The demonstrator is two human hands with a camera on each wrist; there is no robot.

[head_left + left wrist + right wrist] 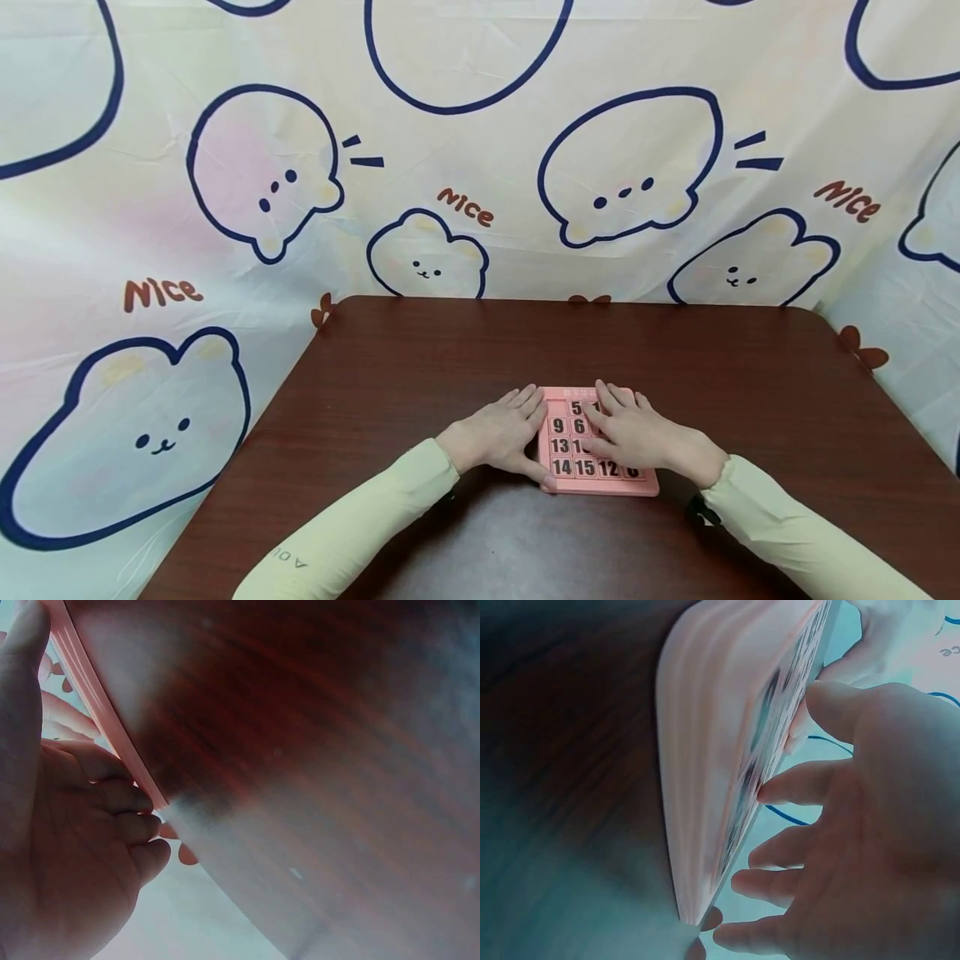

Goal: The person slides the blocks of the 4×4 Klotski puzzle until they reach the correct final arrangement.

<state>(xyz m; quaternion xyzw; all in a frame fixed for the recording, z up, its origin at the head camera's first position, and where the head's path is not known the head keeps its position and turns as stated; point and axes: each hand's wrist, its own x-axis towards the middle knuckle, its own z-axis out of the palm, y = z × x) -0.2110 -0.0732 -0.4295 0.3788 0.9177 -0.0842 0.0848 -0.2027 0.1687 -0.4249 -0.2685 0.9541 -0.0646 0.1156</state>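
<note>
A pink sliding number puzzle (pixel 600 487) lies flat on the table, with black numbers on its square tiles. A gap without a tile shows near its upper left corner. Along its left edge rests my left hand (pixel 502 432), thumb at the lower left corner and fingers near the upper left. My right hand (pixel 637 429) spreads over the right part, its fingers reaching onto the tiles and covering several of them. In the right wrist view, the puzzle's thick side (pixel 697 750) is seen close up, and a fingertip of the right hand (pixel 840 847) touches or hovers over the tiles.
The dark brown wooden table (pixel 450 350) extends around the puzzle on every side. Behind it hangs a pale curtain (pixel 510 167) printed with cartoon bears. Light sleeves cover both forearms, and a black strap (pixel 702 510) shows at the right wrist.
</note>
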